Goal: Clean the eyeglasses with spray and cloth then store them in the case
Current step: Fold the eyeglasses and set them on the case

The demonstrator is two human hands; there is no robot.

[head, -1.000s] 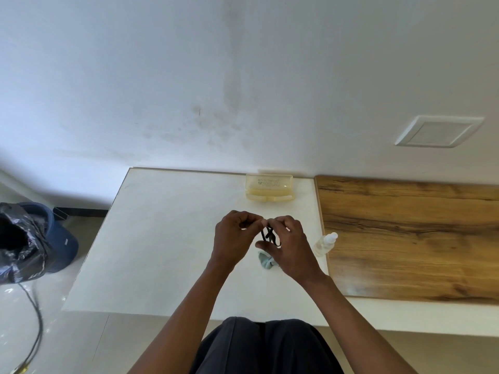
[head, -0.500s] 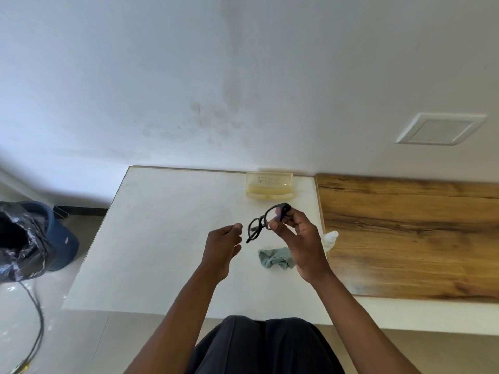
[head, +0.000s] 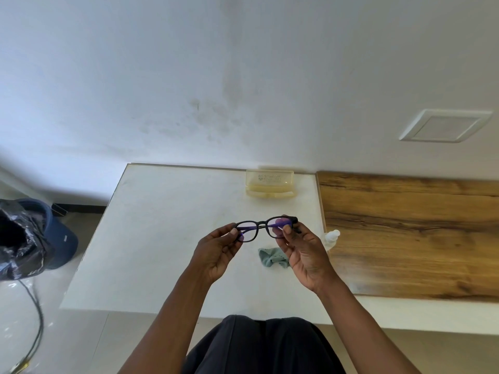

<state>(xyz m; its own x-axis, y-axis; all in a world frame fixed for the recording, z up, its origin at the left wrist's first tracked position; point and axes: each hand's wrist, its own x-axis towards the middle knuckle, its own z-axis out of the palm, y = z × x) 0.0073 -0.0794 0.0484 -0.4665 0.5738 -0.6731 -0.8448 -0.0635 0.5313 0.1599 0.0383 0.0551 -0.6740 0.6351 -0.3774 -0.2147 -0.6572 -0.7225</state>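
Head view: the eyeglasses (head: pixel 266 228) — dark frame, lenses tinted violet — are held level above the white bench (head: pixel 162 238), the left hand (head: pixel 216 251) pinching the left end of the frame between closed fingers (head: pixel 234 231) and the right hand (head: pixel 303 252) pinching the right end likewise. On the bench below lie the crumpled grey-green cloth (head: pixel 271 258) and, just right of the right hand, the spray bottle (head: pixel 331 237) at the edge of the wooden panel (head: pixel 410 233). The translucent yellow case (head: pixel 269 183) stands at the far edge, against the wall — well apart from the eyeglasses.
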